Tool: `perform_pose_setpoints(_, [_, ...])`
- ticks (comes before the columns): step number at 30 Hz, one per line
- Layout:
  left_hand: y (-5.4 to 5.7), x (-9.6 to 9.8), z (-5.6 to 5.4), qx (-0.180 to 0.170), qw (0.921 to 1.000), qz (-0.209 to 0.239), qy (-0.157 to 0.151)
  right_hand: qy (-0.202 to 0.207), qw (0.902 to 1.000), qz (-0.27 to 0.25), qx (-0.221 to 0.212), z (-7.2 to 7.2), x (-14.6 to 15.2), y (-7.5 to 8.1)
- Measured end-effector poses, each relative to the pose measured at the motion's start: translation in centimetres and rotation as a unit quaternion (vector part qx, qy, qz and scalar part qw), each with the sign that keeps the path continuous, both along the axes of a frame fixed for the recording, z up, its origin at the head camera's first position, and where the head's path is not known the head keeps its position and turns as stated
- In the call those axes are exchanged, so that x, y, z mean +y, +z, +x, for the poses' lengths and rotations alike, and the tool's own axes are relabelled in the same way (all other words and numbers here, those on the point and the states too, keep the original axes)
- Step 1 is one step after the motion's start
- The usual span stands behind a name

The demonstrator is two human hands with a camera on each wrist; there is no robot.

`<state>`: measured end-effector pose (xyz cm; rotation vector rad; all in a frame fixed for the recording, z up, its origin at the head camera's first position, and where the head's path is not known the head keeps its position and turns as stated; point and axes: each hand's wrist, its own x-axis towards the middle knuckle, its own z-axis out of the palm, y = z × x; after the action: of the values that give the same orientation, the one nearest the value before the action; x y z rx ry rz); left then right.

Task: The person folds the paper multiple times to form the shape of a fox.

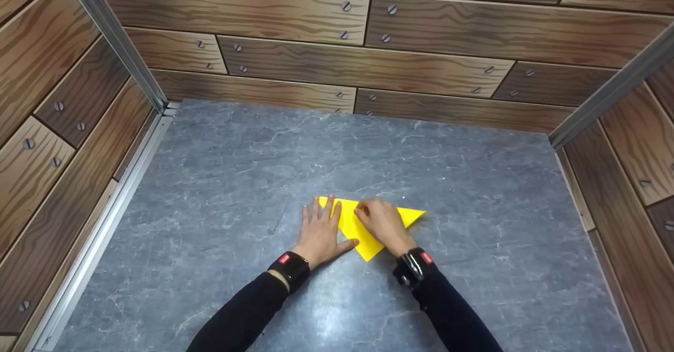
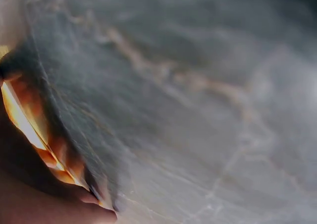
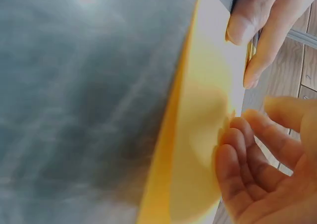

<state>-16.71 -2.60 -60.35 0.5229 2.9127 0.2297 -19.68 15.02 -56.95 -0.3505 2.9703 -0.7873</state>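
A folded sheet of yellow paper (image 1: 363, 233), pointed at its corners, lies on the grey surface. My left hand (image 1: 320, 236) is spread over its left part, fingers extended and thumb near the lower corner. On the right half, my right hand (image 1: 384, 224) rests with bent fingers. The right wrist view shows these curled fingertips (image 3: 229, 164) against the paper's edge, the thumb lying beside the index finger and nothing pinched. Layers of the paper (image 3: 198, 85) stand slightly apart along the side away from the hand. In the left wrist view only a strip of yellow paper (image 2: 27, 125) shows.
A grey marbled surface (image 1: 237, 173) stretches around the hands. Wood-patterned panels (image 1: 295, 15) rise at the back and on both sides, with metal rails (image 1: 116, 41) at the corners. Black wrist cameras (image 1: 289, 269) sit on both wrists, below dark sleeves.
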Motion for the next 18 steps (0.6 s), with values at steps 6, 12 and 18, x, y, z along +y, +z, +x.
perform_pose_setpoints(6, [0.0,0.0,-0.1,0.006,0.9999,-0.013,-0.002,-0.017,0.9990,0.031,-0.028,-2.2,-1.6,0.3])
perform_pose_setpoints(12, [0.0,0.0,-0.1,0.003,0.9999,-0.017,0.000,-0.042,0.9959,0.042,-0.068,-3.6,-2.7,0.4])
perform_pose_setpoints(18, [-0.3,0.1,-0.1,0.007,0.9999,-0.013,0.005,-0.056,0.9934,0.045,-0.089,-4.3,-3.2,0.4])
